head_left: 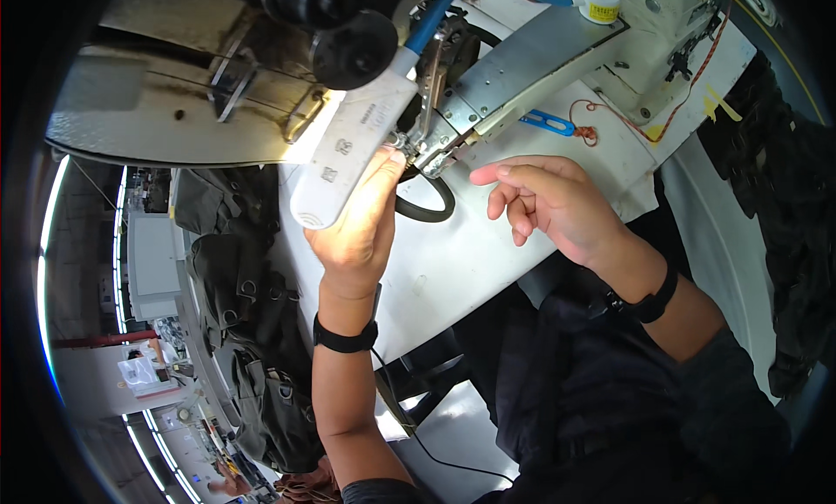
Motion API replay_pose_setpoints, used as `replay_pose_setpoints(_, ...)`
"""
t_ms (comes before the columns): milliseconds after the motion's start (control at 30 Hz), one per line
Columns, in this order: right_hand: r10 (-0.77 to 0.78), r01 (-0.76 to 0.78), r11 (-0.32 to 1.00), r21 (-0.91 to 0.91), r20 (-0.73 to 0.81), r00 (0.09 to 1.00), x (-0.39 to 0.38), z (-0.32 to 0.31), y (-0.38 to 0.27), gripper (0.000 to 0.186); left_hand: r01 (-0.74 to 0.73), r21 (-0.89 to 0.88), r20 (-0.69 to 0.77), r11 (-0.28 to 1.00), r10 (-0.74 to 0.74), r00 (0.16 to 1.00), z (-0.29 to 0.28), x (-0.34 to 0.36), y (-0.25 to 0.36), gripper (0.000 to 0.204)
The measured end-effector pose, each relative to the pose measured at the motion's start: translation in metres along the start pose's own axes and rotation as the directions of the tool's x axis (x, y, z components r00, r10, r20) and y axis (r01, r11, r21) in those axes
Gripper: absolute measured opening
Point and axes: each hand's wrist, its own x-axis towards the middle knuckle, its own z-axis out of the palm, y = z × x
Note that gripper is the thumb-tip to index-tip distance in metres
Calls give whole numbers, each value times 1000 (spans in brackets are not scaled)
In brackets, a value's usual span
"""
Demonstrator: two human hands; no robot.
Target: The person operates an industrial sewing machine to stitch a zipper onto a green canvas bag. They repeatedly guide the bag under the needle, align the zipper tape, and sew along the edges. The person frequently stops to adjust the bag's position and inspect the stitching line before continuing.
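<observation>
My left hand [355,238] reaches up to the needle area of an industrial sewing machine [535,60]. Its thumb and fingertips press together at small metal parts [402,143] by the presser foot; what they grip is too small to make out. A white rounded housing [348,147] with a blue cable hides part of these fingers. My right hand [557,204] hovers over the white table [418,286], just right of the tip of the machine's narrow metal bed. Nothing is in it; the index finger points left and the other fingers curl loosely apart. Below the needle area curves a black hose [448,206].
A blue slotted plastic tool [547,122] and tangled orange thread [585,134] lie behind the bed. A white round container [599,1] sits on top. Dark bags [231,278] are piled along the left, and dark fabric [766,199] hangs at the right.
</observation>
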Motion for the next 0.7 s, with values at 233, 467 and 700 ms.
replay_pose_setpoints(233, -773, 607, 336, -720, 157, 614, 0, 16, -12, 23, -66, 28, 251, 997, 57, 966, -20, -6, -22, 72)
replay_pose_setpoints(467, -388, 358, 708, -609, 88, 917, 25, 62, -60, 23, -198, 260, 406, 945, 79, 910, -20, -7, -67, 82)
replay_pose_setpoints(700, -482, 453, 724, -520, 89, 872, 36, 59, -45, 28, -165, 413, 285, 896, 45, 958, -26, -14, -34, 44)
